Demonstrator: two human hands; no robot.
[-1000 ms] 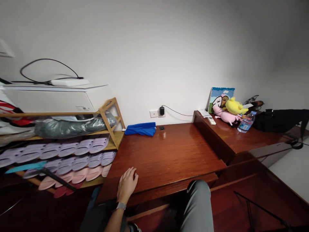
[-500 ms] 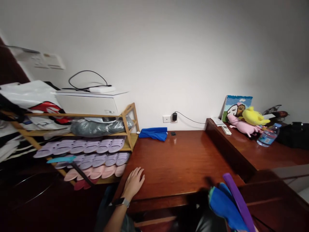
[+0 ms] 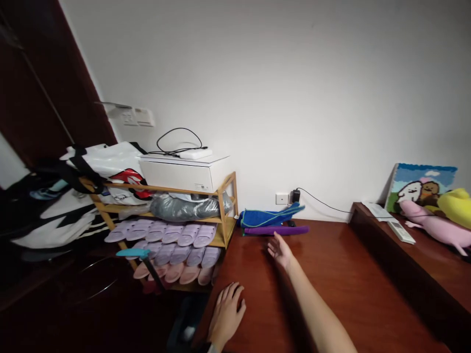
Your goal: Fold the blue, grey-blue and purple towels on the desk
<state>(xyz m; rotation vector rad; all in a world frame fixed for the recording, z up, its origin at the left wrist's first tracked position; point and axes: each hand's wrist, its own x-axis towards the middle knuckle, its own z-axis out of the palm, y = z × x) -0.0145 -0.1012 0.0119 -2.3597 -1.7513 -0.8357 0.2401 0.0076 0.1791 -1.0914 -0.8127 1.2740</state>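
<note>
My left hand (image 3: 227,312) lies open with its fingers spread, palm down on the left front part of the reddish-brown wooden desk (image 3: 253,274). Stretched toward the back of the desk is my right hand (image 3: 281,253), open and holding nothing, its fingers loosely bent. Just beyond its fingertips lies a purple folded strip, perhaps cloth (image 3: 274,230). Behind the strip rests a blue cloth with green edging (image 3: 261,218), one end sticking up to the right near the wall.
On the left stands a wooden rack (image 3: 222,215) with several lilac and pink slippers (image 3: 182,234) and a white box (image 3: 176,172) on top. A raised side desk at right holds a remote (image 3: 401,232) and a pink plush toy (image 3: 434,221). A black charger (image 3: 296,195) is plugged into the wall.
The blue cloth and purple strip, earlier at the lower right, now lie at the back left of the desk, and my right hand has let go. The view has turned left.
</note>
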